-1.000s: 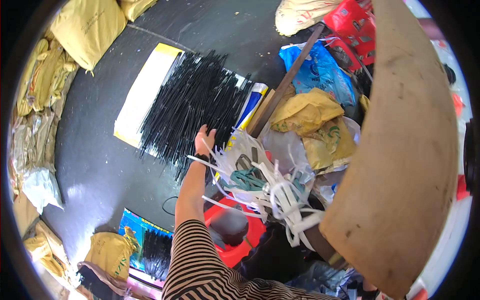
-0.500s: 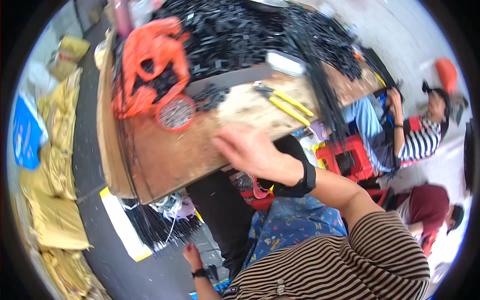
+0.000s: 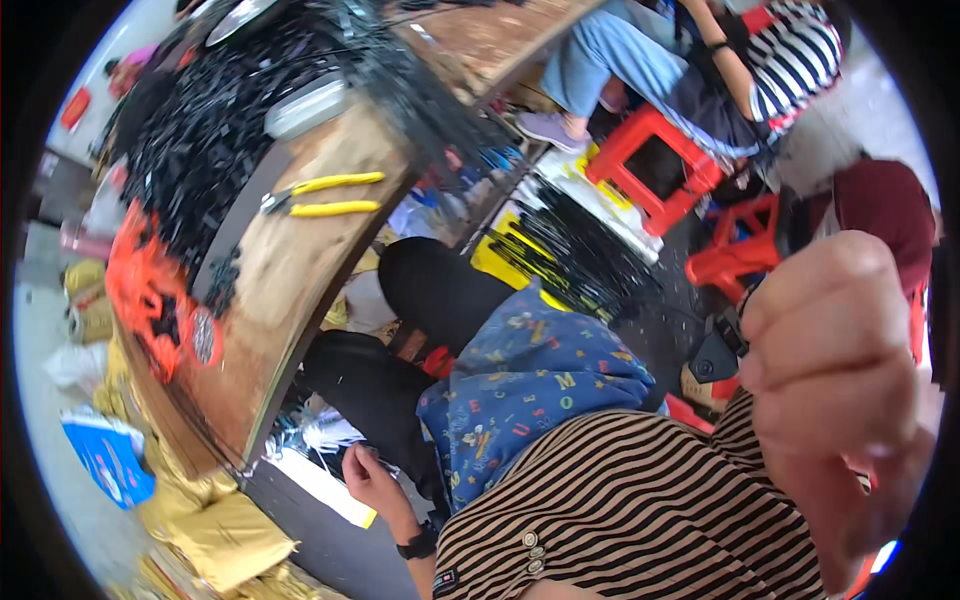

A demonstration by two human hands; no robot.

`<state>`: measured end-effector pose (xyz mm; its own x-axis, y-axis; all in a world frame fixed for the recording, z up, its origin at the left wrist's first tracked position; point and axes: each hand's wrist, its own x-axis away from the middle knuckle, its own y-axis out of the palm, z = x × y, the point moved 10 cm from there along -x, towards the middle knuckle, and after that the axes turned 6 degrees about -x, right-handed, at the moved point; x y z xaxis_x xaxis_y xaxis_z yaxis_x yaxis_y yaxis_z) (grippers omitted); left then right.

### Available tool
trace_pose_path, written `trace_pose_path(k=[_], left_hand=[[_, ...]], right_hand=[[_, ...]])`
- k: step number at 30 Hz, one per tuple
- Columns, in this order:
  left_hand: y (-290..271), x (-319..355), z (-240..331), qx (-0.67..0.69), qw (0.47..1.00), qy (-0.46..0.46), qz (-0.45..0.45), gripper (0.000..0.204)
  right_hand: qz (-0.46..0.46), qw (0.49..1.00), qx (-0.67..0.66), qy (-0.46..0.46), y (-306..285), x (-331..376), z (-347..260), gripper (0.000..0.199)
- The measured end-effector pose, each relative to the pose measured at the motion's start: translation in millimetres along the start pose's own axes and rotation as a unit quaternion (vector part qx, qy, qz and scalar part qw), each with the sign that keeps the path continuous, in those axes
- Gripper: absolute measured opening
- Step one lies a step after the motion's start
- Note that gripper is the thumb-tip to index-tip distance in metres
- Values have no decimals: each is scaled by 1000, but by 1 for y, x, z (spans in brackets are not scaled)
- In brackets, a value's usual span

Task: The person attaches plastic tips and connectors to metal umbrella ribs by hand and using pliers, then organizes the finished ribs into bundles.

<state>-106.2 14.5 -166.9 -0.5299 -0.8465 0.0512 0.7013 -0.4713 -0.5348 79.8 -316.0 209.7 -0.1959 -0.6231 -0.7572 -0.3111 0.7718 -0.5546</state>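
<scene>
Close to the camera at the right, my right hand (image 3: 835, 350) is raised with its fingers curled in; whatever they may hold is hidden. My left hand (image 3: 372, 485) hangs low beside my dark trouser leg, fingers loosely bent and apart, nothing seen in it. A wooden table (image 3: 255, 375) stands to the left, out of reach of both hands' fingers. On it lie cutting pliers (image 3: 335, 209) with yellow handles, a heap of small black strips (image 3: 210, 130), a clear plastic box (image 3: 308, 106) and a small red-rimmed round container (image 3: 205, 335).
An orange plastic bag (image 3: 140, 290) sits at the table's far left end. Red stools (image 3: 655, 170) and a bundle of long black strips (image 3: 585, 245) are on the floor ahead. A co-worker in a striped top (image 3: 795, 60) sits nearby. Yellow sacks (image 3: 225, 540) lie at the lower left.
My right hand has moved from above the table up toward the camera at the right, its fingers now curled. The view has turned to the right, while my left hand stays low.
</scene>
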Motion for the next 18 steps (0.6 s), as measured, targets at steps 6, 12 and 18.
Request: trace_pose_path(k=[6,12,18], left_hand=[[49,-25,60,-8,995,71,-75,21],[57,-55,121,28,992,79,-96,20],[91,-74,156,279,935,-56,-213,64]], right_hand=[[-25,999,42,-5,-44,33,16,63],[-30,999,40,-13,-62,54,48,56],[58,998,30,12,-82,80,88,37]])
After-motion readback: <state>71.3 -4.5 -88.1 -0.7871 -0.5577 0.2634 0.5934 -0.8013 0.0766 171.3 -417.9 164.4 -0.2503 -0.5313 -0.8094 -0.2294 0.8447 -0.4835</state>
